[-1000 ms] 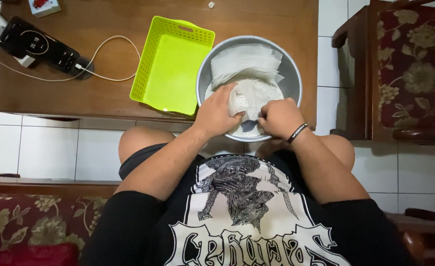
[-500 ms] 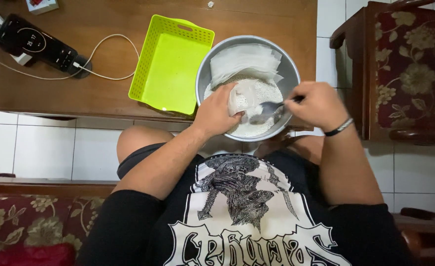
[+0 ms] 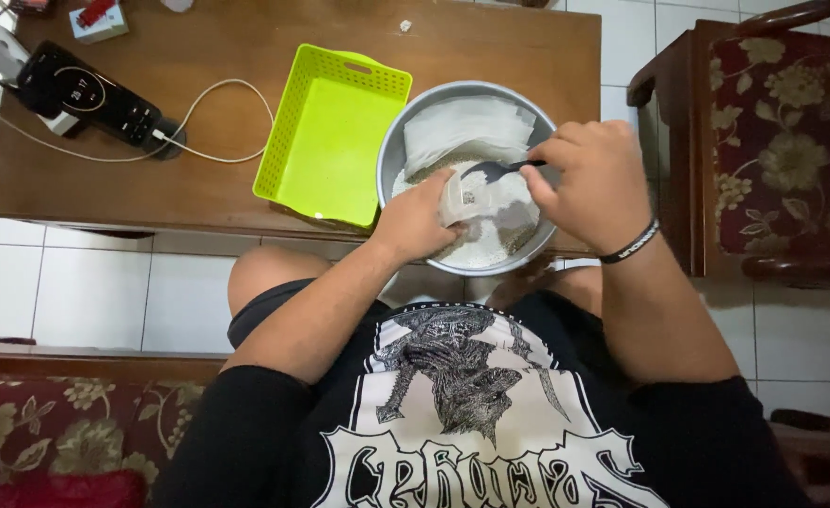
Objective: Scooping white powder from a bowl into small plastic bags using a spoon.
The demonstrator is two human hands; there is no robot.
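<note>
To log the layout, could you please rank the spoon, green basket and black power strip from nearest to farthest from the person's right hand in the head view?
From the right hand:
1. Spoon, held in it over the bowl.
2. Green basket, left of the bowl.
3. Black power strip, far left on the table.

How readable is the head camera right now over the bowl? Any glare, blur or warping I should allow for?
Head view: even indoor light with soft shadows under the table; no harsh glare on the metal bowl. The spoon in the right hand is sharp, and the clear bag at the left hand is hard to outline against the pale grains. Wide-angle lens bends the frame edges.
</note>
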